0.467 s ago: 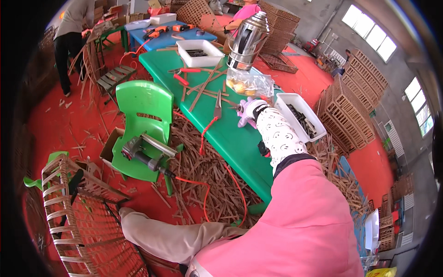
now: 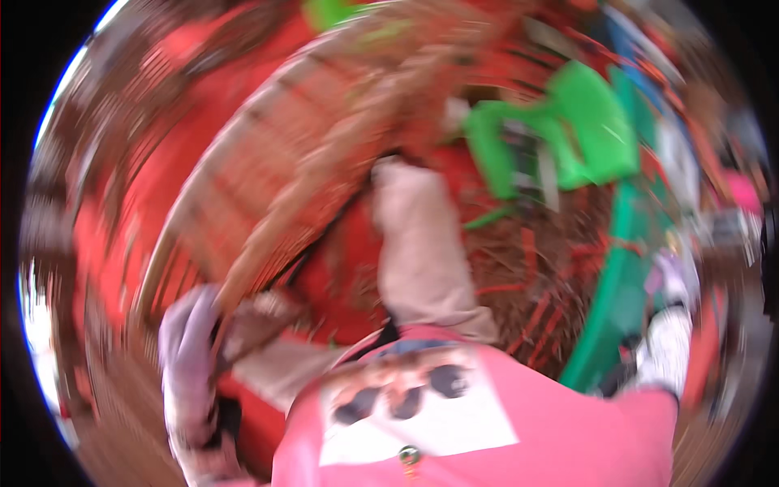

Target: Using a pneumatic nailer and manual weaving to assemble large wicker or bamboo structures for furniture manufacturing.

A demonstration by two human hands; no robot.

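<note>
The whole view is smeared by motion. At lower left my left hand (image 2: pixel 191 329), in a pale purple glove, is closed at the near end of a large woven brown basket (image 2: pixel 280 207), its fingers seemingly round the rim. The basket leans tilted across the upper left, beside my legs. Far to the right my right hand (image 2: pixel 672 276), gloved in the same purple, is over the edge of the green table (image 2: pixel 604 296). Its fingers are too blurred to read, and whatever might be in them is hidden.
A green chair (image 2: pixel 596 122) stands ahead, right of my knee, with a dark nail gun (image 2: pixel 522 150) on its seat. Brown strips (image 2: pixel 519 308) litter the red floor between chair and table, with an orange hose running through them.
My view has swung left and down, toward the basket. My left hand has come into sight at the basket. My right hand now appears at the far right, still by the table.
</note>
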